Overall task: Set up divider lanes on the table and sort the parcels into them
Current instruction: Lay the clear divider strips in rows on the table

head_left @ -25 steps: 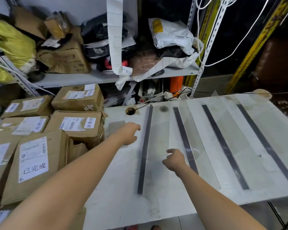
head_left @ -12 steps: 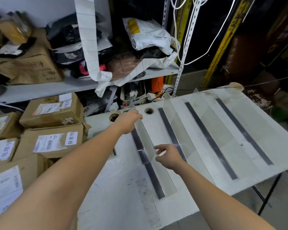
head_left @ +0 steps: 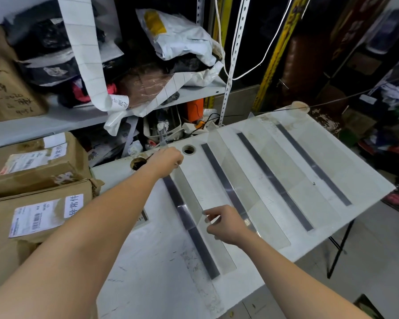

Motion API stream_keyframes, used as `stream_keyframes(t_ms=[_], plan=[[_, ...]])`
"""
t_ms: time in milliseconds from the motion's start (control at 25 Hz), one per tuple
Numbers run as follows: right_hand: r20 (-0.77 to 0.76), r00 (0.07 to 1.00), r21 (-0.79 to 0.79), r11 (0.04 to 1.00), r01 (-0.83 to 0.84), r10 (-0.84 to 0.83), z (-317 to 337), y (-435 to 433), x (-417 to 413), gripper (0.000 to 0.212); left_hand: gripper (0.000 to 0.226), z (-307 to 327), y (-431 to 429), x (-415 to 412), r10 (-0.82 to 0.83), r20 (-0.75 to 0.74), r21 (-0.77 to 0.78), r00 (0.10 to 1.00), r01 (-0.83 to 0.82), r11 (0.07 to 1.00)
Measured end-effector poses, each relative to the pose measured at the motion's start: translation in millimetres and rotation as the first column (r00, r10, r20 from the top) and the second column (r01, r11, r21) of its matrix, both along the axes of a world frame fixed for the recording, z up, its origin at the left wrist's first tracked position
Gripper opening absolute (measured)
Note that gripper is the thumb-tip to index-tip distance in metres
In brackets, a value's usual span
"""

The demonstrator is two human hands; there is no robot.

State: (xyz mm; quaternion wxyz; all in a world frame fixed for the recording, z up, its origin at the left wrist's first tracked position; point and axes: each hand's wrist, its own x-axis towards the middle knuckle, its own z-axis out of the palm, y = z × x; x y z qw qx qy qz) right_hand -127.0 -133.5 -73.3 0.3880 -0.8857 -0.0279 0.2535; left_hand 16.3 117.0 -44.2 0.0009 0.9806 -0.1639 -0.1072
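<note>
The divider (head_left: 191, 196), a clear plastic sheet, stands on edge along the leftmost dark strip (head_left: 203, 252) of the white surface (head_left: 148, 284), held at both ends. The left hand (head_left: 168, 161) is curled over its far end, close to the round hole (head_left: 189, 149) at the back of the surface, though its fingertips are hidden behind the knuckles. The right hand (head_left: 226, 224) pinches the sheet's near upper corner between thumb and fingers. To the right, other clear sheets (head_left: 237, 187) already stand or lean by the next strips, so I judge this to be the lane-building step, with this the last sheet on the left side. No parcel is in a lane yet: the cardboard parcels (head_left: 39, 217) sit stacked just beside the surface on the left. The next move probably calls for lining the sheet's lower edge up with the strip, making sure it stands upright and steady, and only then letting go, one hand at a time. How the sheet is held to the strip cannot be made out, so it may tip when released. The sheet is hard to see against the pale surface, which makes its tilt hard to judge. After that, sorting the parcels can begin.
</note>
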Motion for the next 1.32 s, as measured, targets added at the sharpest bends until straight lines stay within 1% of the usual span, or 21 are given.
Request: stream_keyframes(t_ms=[120,360,520,600,800,920,1080,1320], plan=[[-0.009,1.0,-0.013,1.0,-0.002,0.002,-2,2,-7,0.052,0.014,-1,4,1,-0.001,-0.013,-0.051,1.0,0.0,0.999],[-0.042,0.999,-0.02,1.0,0.001,-0.002,-7,6,-18,0.056,0.018,-7,10,-9,0.029,-0.002,-0.099,1.0,-0.029,0.995],[0.006,1.0,-0.052,0.999,-0.014,0.014,-8,11,-23,0.053,0.034,-7,13,-17,0.049,-0.016,-0.14,0.999,-0.051,0.989],[-0.001,1.0,-0.054,0.999,0.001,-0.001,-7,12,-24,0.053,0.04,-5,13,-20,0.057,-0.016,-0.149,0.998,-0.059,0.987],[0.003,1.0,-0.067,0.998,0.01,-0.01,-4,12,-26,0.057,0.048,2,13,-29,0.066,-0.012,-0.123,0.998,-0.067,0.99],[0.001,1.0,-0.073,0.997,0.005,-0.005,-2,11,-26,0.055,0.051,6,14,-35,0.056,-0.004,-0.11,0.998,-0.056,0.992],[-0.002,0.999,-0.088,0.995,-0.05,0.05,1,10,-29,0.055,0.051,7,9,-38,0.026,0.021,-0.08,0.999,-0.024,0.996],[-0.001,1.0,-0.088,0.996,-0.021,0.021,3,7,-28,0.061,0.052,11,3,-39,0.058,0.01,-0.063,0.998,-0.057,0.996]])
